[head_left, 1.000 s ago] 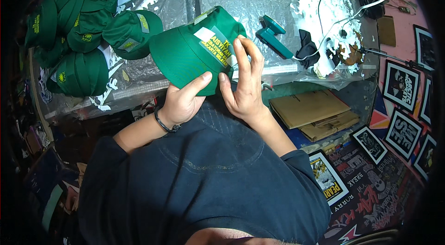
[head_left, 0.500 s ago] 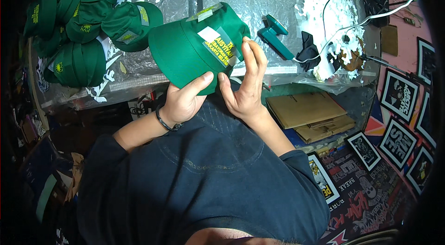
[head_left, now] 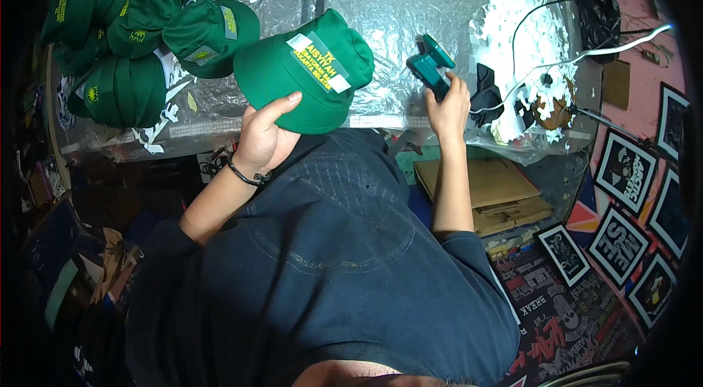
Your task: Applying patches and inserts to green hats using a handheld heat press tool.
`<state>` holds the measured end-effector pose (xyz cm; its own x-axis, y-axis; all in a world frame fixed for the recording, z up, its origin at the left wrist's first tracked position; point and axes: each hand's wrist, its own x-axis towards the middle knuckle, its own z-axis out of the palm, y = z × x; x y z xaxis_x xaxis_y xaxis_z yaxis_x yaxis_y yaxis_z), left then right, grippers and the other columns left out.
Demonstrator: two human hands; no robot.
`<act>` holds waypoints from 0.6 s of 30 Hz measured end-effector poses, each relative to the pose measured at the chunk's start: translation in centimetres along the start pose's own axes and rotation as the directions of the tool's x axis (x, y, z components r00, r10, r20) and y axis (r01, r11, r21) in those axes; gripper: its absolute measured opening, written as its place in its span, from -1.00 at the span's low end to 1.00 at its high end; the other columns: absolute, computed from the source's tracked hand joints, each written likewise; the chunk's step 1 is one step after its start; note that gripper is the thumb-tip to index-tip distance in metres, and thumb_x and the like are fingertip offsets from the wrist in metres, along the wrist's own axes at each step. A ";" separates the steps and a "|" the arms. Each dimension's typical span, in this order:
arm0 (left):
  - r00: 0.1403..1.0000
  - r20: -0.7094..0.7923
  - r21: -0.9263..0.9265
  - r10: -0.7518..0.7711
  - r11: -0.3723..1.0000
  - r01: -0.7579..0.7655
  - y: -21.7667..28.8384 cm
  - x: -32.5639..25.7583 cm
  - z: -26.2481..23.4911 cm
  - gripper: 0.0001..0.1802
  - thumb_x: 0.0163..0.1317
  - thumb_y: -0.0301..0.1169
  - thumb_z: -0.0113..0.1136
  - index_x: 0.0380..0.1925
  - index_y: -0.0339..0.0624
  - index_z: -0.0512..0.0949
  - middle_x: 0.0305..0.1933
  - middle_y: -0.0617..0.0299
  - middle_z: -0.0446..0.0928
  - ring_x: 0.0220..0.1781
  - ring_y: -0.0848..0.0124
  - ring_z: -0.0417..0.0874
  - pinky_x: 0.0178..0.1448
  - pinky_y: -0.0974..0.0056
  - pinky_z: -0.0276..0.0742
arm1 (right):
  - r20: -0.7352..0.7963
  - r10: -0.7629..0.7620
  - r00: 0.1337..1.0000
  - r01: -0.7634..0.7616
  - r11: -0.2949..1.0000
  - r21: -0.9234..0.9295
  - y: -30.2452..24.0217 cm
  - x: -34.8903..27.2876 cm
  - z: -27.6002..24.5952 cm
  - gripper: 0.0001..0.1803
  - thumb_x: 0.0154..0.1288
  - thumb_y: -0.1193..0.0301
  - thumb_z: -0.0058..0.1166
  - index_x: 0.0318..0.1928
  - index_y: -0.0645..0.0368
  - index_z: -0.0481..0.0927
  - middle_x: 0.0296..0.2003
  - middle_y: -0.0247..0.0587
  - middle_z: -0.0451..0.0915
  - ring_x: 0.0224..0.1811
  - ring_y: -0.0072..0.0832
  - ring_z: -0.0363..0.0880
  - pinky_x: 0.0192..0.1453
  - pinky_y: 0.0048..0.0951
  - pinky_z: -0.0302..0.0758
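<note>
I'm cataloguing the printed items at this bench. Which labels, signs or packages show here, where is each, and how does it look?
Strip label: on the green cap held by the left hand; white backing, yellow lettering.
Small patches: on the piled green caps, upper left; yellow.
Framed posters: right edge; black and white.
Flat cardboard: below the table edge; brown.

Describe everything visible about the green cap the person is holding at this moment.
The green cap looks like plain fabric, with a rounded crown and a brim. A white strip with yellow lettering beside it runs slantwise across its upper side. It lies tilted at the near edge of the plastic-covered table, partly overhanging it. The left hand holds its lower edge, thumb on top. The right hand is apart from it, on a teal tool.
</note>
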<state>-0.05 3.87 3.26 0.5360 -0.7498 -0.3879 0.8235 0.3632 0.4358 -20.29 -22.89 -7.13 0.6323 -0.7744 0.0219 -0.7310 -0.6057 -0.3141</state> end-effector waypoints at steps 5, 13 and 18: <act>1.000 0.014 -0.022 0.011 1.000 -0.010 0.2 -0.1 0.2 -0.58 0.37 -0.63 -0.04 0.23 -0.38 0.37 0.24 0.01 0.48 0.31 0.20 0.50 0.42 0.03 0.40 | 0.056 -0.032 0.998 0.034 0.998 -0.047 3.6 0.3 3.9 -0.51 0.14 0.42 0.29 0.10 0.16 0.51 -0.01 -0.01 0.52 0.11 0.03 0.45 0.24 -0.05 0.34; 0.998 -0.010 0.014 0.057 0.998 -0.056 0.8 0.2 -0.4 -0.60 0.35 -0.64 -0.01 0.19 -0.37 0.41 0.22 0.06 0.49 0.29 0.25 0.51 0.40 0.09 0.40 | -0.021 -0.123 0.992 0.125 0.967 0.222 0.7 0.8 1.5 -0.54 0.22 0.49 0.24 0.13 0.24 0.46 -0.19 -0.07 0.54 -0.10 -0.20 0.56 0.04 -0.25 0.45; 0.993 0.014 0.085 0.116 0.989 -0.117 0.4 0.9 -0.3 -0.64 0.36 -0.65 0.00 0.16 -0.36 0.45 0.18 0.11 0.53 0.25 0.32 0.53 0.36 0.16 0.42 | 0.057 0.074 0.996 -0.091 0.636 0.766 -6.9 -0.2 -4.4 -0.49 0.20 0.46 0.31 0.12 0.27 0.42 -0.22 -0.26 0.52 -0.20 -0.53 0.48 -0.02 -0.46 0.45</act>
<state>0.77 3.52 2.84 0.6256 -0.7100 -0.3235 0.7362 0.4000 0.5459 -16.51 -19.30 -0.81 0.5900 -0.8055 -0.0550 -0.3259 -0.1753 -0.9290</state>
